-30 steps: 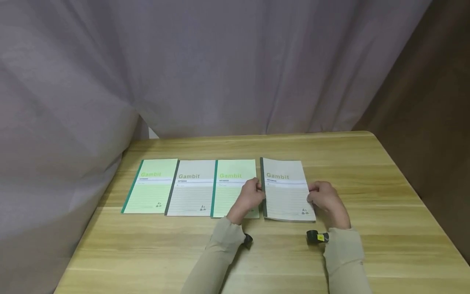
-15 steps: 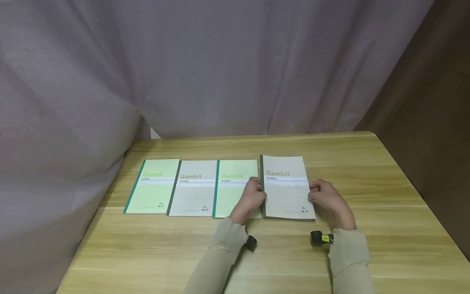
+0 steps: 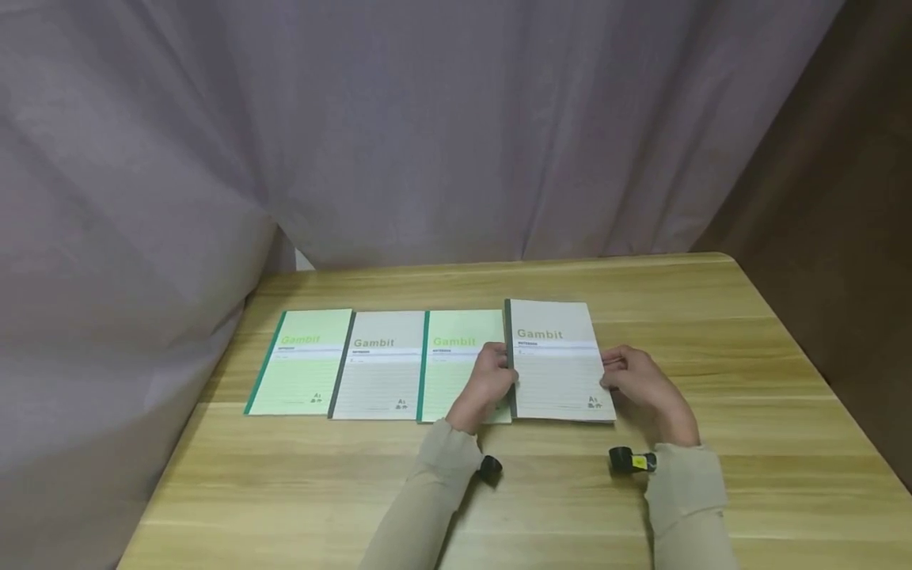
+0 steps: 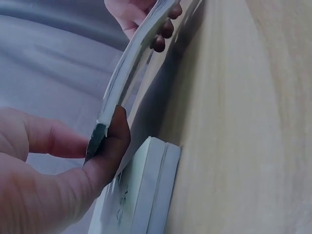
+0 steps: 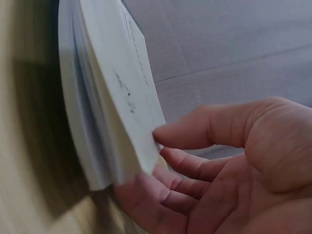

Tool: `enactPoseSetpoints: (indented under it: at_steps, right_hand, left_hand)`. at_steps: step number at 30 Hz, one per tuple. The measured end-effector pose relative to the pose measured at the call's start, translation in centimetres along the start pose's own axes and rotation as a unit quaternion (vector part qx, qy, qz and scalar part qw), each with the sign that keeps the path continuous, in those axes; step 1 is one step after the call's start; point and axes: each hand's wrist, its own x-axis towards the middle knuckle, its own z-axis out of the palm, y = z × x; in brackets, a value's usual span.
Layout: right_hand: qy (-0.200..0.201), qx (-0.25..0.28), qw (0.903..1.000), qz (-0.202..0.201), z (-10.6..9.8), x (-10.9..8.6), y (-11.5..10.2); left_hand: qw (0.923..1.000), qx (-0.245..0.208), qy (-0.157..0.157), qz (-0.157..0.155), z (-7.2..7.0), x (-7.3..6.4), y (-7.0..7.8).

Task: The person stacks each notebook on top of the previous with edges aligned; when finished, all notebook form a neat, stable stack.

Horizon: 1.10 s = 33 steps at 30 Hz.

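Observation:
A grey notebook [image 3: 557,368] with a dark spine is held raised off the table, at the right end of a row of notebooks. My left hand [image 3: 486,384] pinches its spine edge between thumb and fingers. On the opposite side, my right hand [image 3: 648,389] grips the right edge, thumb on the cover and fingers beneath. In the left wrist view the notebook bends slightly, with a gap under it. Just left of it lies a green notebook [image 3: 463,321], partly hidden by my left hand; from the left wrist it appears stacked on another one.
Further left lie another grey notebook [image 3: 378,380] and a green notebook [image 3: 299,364], side by side. All are on a wooden table [image 3: 285,491]. Grey curtains [image 3: 427,134] hang behind the table's back edge.
Both hands have lifted the grey notebook a little; its lower edge now sits higher in the head view. The head view has shifted slightly, moving the row rightward.

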Motion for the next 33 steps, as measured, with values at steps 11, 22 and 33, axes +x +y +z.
enactPoseSetpoints:
  at_steps: [11,22,33]
  right_hand:
    - [-0.005,0.015,0.9998,-0.009,-0.2,-1.0,-0.9]
    - [-0.004,0.036,0.9989,-0.030,0.8,-2.0,-2.2]
    - [0.024,0.012,0.9988,-0.041,1.4,-1.8,-3.8]
  left_hand:
    - [0.9996,-0.013,-0.025,-0.003,-0.2,-0.4,0.2]
    - [0.9991,-0.026,-0.024,-0.022,-1.5,-0.9,0.3]
    - [0.9999,-0.001,-0.013,-0.009,-2.4,-0.9,0.9]
